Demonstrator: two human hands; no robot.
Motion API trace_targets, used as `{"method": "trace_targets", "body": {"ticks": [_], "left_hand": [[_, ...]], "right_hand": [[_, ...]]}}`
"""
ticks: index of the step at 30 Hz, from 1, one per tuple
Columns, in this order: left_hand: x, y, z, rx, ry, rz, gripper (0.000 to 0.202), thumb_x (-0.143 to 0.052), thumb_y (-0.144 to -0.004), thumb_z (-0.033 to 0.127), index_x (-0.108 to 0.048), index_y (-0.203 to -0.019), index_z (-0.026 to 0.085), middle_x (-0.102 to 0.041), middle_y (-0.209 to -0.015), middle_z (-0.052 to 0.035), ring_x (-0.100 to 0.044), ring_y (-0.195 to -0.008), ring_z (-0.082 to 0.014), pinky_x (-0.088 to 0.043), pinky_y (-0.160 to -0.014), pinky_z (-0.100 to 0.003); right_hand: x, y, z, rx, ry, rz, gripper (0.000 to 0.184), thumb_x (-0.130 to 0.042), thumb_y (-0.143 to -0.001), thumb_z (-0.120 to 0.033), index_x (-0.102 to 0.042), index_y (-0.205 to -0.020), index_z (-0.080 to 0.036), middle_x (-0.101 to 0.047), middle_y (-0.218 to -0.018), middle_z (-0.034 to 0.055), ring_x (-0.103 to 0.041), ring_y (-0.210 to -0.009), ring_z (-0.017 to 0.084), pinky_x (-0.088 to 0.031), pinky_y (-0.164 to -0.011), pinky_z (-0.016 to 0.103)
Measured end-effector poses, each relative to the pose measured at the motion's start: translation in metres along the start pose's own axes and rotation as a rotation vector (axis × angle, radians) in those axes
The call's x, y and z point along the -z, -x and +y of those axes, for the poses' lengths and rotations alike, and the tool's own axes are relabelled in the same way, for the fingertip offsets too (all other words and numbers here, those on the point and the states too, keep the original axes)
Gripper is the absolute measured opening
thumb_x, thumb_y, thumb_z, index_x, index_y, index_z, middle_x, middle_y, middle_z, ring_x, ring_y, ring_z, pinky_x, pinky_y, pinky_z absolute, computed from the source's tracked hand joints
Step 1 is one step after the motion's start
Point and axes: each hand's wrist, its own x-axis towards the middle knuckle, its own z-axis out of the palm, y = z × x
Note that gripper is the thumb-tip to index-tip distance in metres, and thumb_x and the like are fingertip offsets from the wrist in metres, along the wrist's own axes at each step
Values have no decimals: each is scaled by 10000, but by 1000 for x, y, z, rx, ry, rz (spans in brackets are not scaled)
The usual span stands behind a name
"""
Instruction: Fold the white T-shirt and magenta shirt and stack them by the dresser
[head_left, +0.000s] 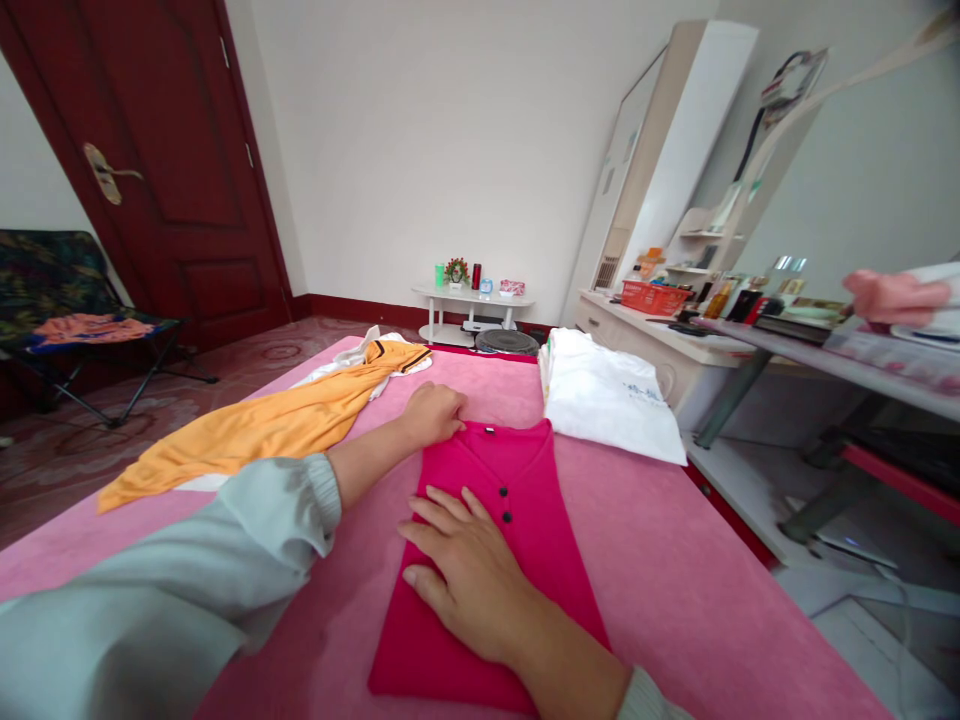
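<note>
A magenta shirt (536,500) with a V-shaped neckline and two dark buttons lies folded into a long panel on the pink bed cover (660,540). At its upper left corner, by the shoulder, my left hand (436,412) is closed, the fingers pinching the fabric edge. My right hand (472,570) rests flat on the shirt's left middle part, fingers spread. That hand and forearm hide some of the shirt's lower portion. A small dark label shows at the collar.
Left of the shirt, a yellow garment (262,430) lies loosely over a white one. Folded white clothes (607,395) are stacked at the back right. Beyond the bed's far edge stands a small white table (472,296); a cluttered dresser (637,325) is on the right.
</note>
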Motion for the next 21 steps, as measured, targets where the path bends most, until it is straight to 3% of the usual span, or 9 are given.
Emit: {"method": "trace_targets", "body": {"ticks": [6, 10, 13, 16, 21], "left_hand": [[-25, -3, -7, 93, -49, -11, 127, -615, -808, 317, -632, -832, 193, -699, -898, -90, -625, -922, -253, -397, -811, -358], [-24, -14, -8, 61, -37, 16, 144, -581, -833, 303, -631, -883, 178, -680, -985, -130, -597, -1013, -269, -361, -895, -393], [-26, -21, -11, 71, 111, 15, 121, -609, -801, 254, -629, -889, 174, -668, -1029, -137, -568, -1070, -266, -331, -945, -393], [-34, -23, -23, 172, 266, -33, 161, -649, -763, 330, -626, -751, 170, -689, -862, -87, -608, -920, -240, -402, -835, -338], [-33, -12, -54, 239, 404, -23, 465, -492, -825, 566, -647, -704, 145, -648, -647, -25, -588, -673, -166, -425, -623, -248]], "right_hand": [[1, 0, 0, -6, 9, -16, 386, -473, -924, -388, -512, -1301, -313, -459, -1426, -1, -300, -1364, 190, -119, -1154, 456], [0, 0, 1, -8, 15, -12, 386, -475, -923, -376, -505, -1303, -318, -447, -1435, -6, -292, -1370, 188, -127, -1153, 458], [0, 0, 1, -7, 11, -11, 390, -489, -917, -371, -501, -1304, -325, -443, -1438, -10, -290, -1372, 193, -131, -1151, 464], [0, 1, 1, -1, 3, -8, 381, -494, -915, -370, -509, -1293, -327, -450, -1432, -11, -295, -1369, 192, -135, -1149, 467], [0, 1, 1, 6, -8, 8, 376, -495, -915, -366, -513, -1287, -321, -467, -1420, -15, -320, -1355, 187, -145, -1147, 464]]}}
